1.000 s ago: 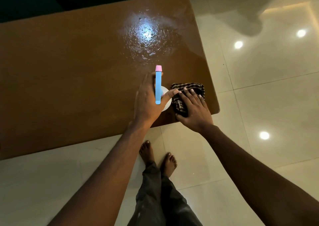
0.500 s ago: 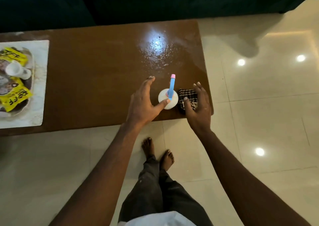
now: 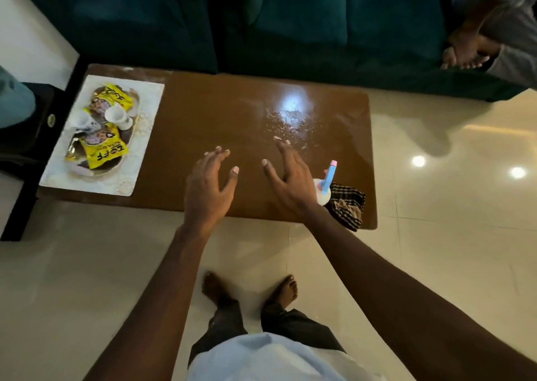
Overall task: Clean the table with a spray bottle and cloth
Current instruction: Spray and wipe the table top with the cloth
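A brown wooden table [image 3: 220,113] lies in front of me, with wet spray droplets [image 3: 287,122] shining near its far right part. The spray bottle [image 3: 327,181], white with a blue and pink top, stands upright near the table's front right corner. A dark checked cloth [image 3: 347,204] lies crumpled just right of the bottle, at the front edge. My left hand [image 3: 207,187] hovers over the table's front middle with fingers spread, holding nothing. My right hand [image 3: 290,177] is also spread and empty, just left of the bottle.
A white mat [image 3: 132,159] at the table's left end carries a tray [image 3: 76,169] with yellow snack packets and small white cups. A dark teal sofa [image 3: 290,23] runs behind the table. Another person's feet [image 3: 465,52] show at the top right. My bare feet stand on glossy tiles [image 3: 450,235].
My left hand let go of the spray bottle and my right hand lifted off the cloth. Both hands moved left and now hover spread. The view pulled back, showing the whole table.
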